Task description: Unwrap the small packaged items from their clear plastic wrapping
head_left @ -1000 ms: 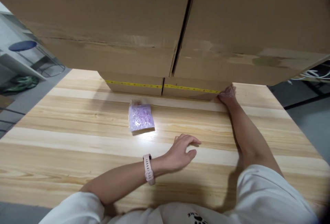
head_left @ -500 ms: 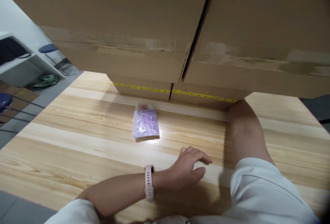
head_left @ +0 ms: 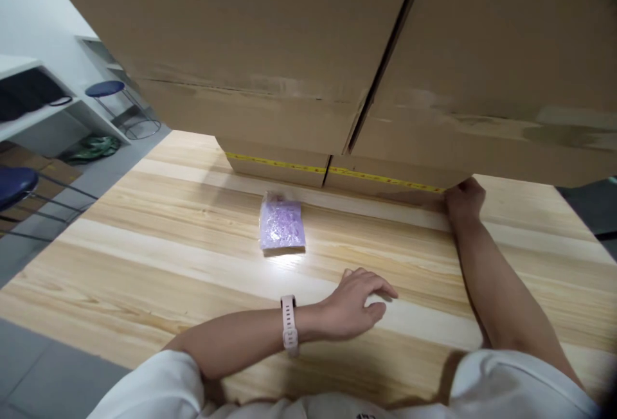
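My left hand rests low over the wooden table, palm down, thumb and fingers apart, with nothing in it. A pale pink watch band is on that wrist. Beyond it lies a flat purple packet in shiny clear plastic. My right hand is at the lower right corner of the stacked cardboard boxes, beside the yellow-taped one. Its fingers are curled in and mostly hidden, so whatever they hold, if anything, does not show.
Large brown cardboard boxes rise in front of me, overhanging the lower taped ones, with a dark vertical gap between them. To the left are blue round stools, a white shelf and a green bundle on the floor.
My right arm has drawn back toward me, bringing the hand into sight at the box corner. The view has shifted slightly. My left hand and the purple packet stay about where they were.
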Demonstrator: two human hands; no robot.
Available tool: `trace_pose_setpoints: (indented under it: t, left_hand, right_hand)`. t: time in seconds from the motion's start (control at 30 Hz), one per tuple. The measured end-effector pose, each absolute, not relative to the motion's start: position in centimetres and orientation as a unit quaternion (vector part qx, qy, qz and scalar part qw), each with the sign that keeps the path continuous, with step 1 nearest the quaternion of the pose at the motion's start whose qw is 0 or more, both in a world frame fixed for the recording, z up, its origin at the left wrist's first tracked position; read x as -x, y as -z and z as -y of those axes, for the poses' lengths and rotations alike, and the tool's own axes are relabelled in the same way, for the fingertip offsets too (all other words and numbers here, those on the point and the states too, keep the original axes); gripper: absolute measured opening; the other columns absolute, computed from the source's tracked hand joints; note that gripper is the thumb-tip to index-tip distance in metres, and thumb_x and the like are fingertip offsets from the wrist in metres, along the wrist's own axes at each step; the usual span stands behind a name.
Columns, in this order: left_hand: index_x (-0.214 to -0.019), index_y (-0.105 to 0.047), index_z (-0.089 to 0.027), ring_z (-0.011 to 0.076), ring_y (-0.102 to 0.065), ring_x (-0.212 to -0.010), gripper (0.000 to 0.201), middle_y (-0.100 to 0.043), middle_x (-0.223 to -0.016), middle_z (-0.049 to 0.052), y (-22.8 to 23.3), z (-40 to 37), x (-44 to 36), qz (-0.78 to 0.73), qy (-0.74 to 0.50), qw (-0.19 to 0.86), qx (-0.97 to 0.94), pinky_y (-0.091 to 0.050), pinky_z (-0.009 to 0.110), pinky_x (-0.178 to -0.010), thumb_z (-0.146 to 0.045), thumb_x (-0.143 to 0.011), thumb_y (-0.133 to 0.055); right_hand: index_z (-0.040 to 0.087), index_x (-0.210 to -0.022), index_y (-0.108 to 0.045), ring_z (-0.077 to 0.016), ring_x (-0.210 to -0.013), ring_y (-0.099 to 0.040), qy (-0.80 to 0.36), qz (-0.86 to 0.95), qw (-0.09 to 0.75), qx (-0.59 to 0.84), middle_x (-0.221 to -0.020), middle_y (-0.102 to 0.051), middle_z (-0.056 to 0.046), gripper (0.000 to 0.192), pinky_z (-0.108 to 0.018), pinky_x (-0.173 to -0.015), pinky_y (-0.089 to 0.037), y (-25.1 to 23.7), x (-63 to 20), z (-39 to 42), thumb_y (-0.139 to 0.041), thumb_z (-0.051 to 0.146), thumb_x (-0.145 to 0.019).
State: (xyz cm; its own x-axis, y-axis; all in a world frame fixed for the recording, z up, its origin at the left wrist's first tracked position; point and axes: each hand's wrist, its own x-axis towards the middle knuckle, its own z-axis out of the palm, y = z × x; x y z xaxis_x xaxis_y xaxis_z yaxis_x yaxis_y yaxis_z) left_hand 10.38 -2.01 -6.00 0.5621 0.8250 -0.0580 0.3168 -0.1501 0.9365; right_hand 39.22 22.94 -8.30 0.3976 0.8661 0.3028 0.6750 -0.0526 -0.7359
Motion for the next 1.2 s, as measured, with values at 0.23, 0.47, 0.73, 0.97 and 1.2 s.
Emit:
trace_pose_setpoints:
  t: [0.23,0.47,0.73,0.97,1.2]
  left_hand:
    - [-0.121,-0.063,-0.018,0.0322,-0.048,-0.138,0.027,-0.058,-0.147,0.015,3.3,2.1,-6.4,-0.387,-0.212,0.203,-0.874,-0.038,0.056,-0.116,-0.017,-0.096,-0.055]
    - [-0.14,-0.058,-0.023,0.0465,-0.033,-0.152,0.065,-0.042,-0.163,0.019,4.0,-1.5,5.2,-0.599,-0.158,0.061,-0.783,-0.031,0.072,-0.119,-0.018,-0.08,-0.08]
    - [-0.106,-0.073,-0.015,0.0267,-0.074,-0.09,0.027,-0.077,-0.099,0.01,3.1,-0.5,5.9,-0.542,-0.447,0.402,-0.588,-0.064,0.04,-0.079,-0.035,-0.089,-0.069]
    - [-0.098,-0.066,-0.014,0.015,-0.06,-0.056,0.047,-0.067,-0.078,0.005,4.5,1.9,3.3,-0.5,-0.394,0.582,-0.506,-0.052,0.029,-0.05,-0.054,-0.077,-0.081]
    - [-0.14,-0.054,-0.023,0.0321,-0.055,-0.13,0.059,-0.059,-0.139,0.017,5.1,2.3,3.9,-0.495,-0.416,0.303,-0.7,-0.048,0.052,-0.108,-0.045,-0.089,-0.075]
  right_hand:
    - [0.018,-0.098,-0.08,-0.0258,-0.099,-0.07,-0.198,0.549,0.44,0.683,-0.106,-0.078,-0.013,0.022,-0.041,-0.096,-0.051,10.4,-37.6,-11.3,-0.067,0.029,-0.084]
    - [0.025,-0.091,-0.079,-0.0264,-0.1,-0.068,-0.246,0.696,0.414,0.533,-0.1,-0.077,-0.008,0.021,-0.048,-0.095,-0.05,9.9,-29.7,-2.6,-0.062,0.039,-0.092]
    - [0.025,-0.11,-0.075,-0.0264,-0.099,-0.07,-0.397,0.633,0.416,0.518,-0.108,-0.077,-0.01,0.034,-0.045,-0.089,-0.055,8.4,-23.0,-0.2,-0.063,0.053,-0.095]
    - [0.029,-0.145,-0.054,-0.0287,-0.123,-0.065,-0.571,0.543,0.431,0.439,-0.138,-0.067,-0.011,0.067,-0.046,-0.1,-0.055,8.0,-20.8,1.6,-0.052,0.073,-0.094]
    - [0.029,-0.146,-0.053,-0.0322,-0.128,-0.06,-0.404,0.668,0.413,0.47,-0.145,-0.056,-0.014,0.068,-0.053,-0.108,-0.049,7.9,-20.4,2.5,-0.073,0.059,-0.088]
